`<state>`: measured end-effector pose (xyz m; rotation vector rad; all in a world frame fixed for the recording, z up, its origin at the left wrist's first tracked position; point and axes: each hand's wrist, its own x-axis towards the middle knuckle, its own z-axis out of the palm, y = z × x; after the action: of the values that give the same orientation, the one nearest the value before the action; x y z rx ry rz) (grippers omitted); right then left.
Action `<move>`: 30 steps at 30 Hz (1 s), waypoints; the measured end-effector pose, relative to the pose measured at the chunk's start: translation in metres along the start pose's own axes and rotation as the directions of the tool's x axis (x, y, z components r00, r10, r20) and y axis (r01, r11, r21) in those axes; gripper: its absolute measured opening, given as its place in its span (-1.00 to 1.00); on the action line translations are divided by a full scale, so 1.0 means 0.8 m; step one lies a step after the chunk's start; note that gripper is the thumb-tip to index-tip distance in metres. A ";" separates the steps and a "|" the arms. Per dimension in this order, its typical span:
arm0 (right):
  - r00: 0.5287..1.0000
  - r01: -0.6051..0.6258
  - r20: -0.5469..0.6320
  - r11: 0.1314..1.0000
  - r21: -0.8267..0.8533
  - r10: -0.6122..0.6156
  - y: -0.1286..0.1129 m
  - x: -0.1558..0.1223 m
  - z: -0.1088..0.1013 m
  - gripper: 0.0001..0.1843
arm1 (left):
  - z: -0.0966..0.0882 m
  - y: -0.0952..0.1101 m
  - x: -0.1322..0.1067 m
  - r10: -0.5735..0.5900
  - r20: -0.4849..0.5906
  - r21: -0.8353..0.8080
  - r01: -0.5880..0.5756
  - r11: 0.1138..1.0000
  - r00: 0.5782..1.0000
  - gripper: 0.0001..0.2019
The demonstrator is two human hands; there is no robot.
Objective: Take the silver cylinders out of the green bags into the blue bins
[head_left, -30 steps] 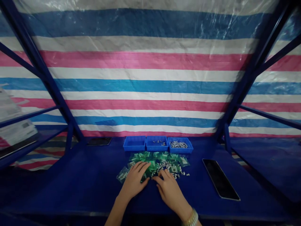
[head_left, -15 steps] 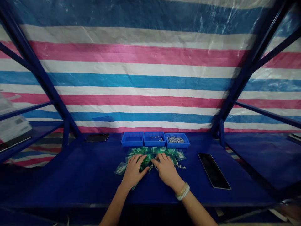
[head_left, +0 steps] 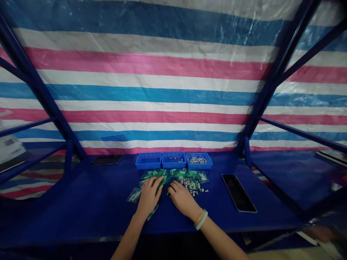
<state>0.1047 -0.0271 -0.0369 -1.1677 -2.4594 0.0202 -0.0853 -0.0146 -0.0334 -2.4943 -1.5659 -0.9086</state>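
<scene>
My left hand (head_left: 148,194) lies over the left side of a pile of small green-tinted plastic bags (head_left: 179,174), fingers stretched out and touching them. To its right, my right hand (head_left: 184,199) rests low on the table, fingers slightly spread and bent, tips by a few small metal pieces. Loose silvery metal screws (head_left: 193,186) are scattered just beyond it, over and beside the bags. What lies beneath both palms is hidden. One clear bag (head_left: 134,195) sticks out at the left, and a narrow one (head_left: 152,213) lies below my left wrist.
Three blue trays stand behind the pile: the left tray (head_left: 148,167) shows nothing inside, the middle tray (head_left: 174,165) holds a few small pieces, the right tray (head_left: 199,167) many. A dark phone (head_left: 238,193) lies right, another (head_left: 106,160) back left. Blue frame posts (head_left: 260,97) flank the table.
My right hand has drawn back to the left and nearer me, uncovering more screws. My left thumb has come in closer to the fingers. The view has shifted slightly to the right.
</scene>
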 end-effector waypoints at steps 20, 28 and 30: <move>1.000 0.023 0.012 0.985 0.173 -0.026 -0.026 -0.007 -0.017 -0.86 | -0.003 0.010 -0.002 0.081 0.109 -0.018 -0.080 0.997 0.991 -0.63; 0.995 -0.095 -0.007 0.962 0.255 0.100 -0.049 0.000 -0.004 -0.86 | -0.003 0.007 -0.002 0.070 0.104 -0.116 -0.058 0.991 0.992 -0.63; 0.991 -0.131 -0.004 0.957 0.259 0.137 -0.053 0.003 -0.001 -0.95 | -0.002 0.004 -0.002 0.073 0.100 -0.126 -0.060 0.990 0.992 -0.63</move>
<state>0.0726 -0.0529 -0.0275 -1.2073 -2.2706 0.3555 -0.0835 -0.0183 -0.0322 -2.7025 -1.4873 -0.9058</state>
